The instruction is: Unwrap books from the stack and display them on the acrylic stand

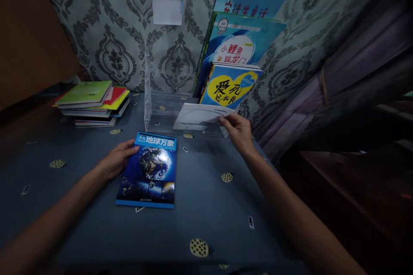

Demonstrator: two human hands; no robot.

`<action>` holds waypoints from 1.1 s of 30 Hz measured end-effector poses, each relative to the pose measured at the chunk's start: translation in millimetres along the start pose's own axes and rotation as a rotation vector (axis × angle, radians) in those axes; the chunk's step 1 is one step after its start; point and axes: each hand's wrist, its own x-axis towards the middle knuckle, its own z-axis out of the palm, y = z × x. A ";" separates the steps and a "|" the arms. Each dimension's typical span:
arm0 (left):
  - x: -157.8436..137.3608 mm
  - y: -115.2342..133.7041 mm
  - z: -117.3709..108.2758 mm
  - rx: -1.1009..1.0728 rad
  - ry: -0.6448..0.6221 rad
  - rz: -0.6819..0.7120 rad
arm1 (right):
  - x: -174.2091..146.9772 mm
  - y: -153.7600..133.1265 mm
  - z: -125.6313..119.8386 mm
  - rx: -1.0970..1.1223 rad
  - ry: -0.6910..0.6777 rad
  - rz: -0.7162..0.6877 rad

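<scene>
My left hand (118,159) grips the upper left edge of a blue book (155,163) with the Earth on its cover, thumb on top. The book lies tilted low over the table. My right hand (238,131) pinches the right edge of a white paper card (201,117) at the front of a clear acrylic book rack (146,94). Just behind the card stands a blue book with a yellow heart (226,88). Taller blue-green books (238,36) rise in steps behind it on the rack's right side. Whether the card touches the rack, I cannot tell.
A stack of books (93,103) with a green one on top lies at the left of the blue-grey tablecloth (206,206). Another white card (167,12) is at the rack's upper left. Patterned wallpaper (112,56) is behind; a tied purple curtain (303,103) hangs on the right.
</scene>
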 end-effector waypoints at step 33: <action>4.0 -4.0 -8.0 -0.007 -0.029 0.024 | -31.8 -26.6 101.8 -0.045 -0.162 0.086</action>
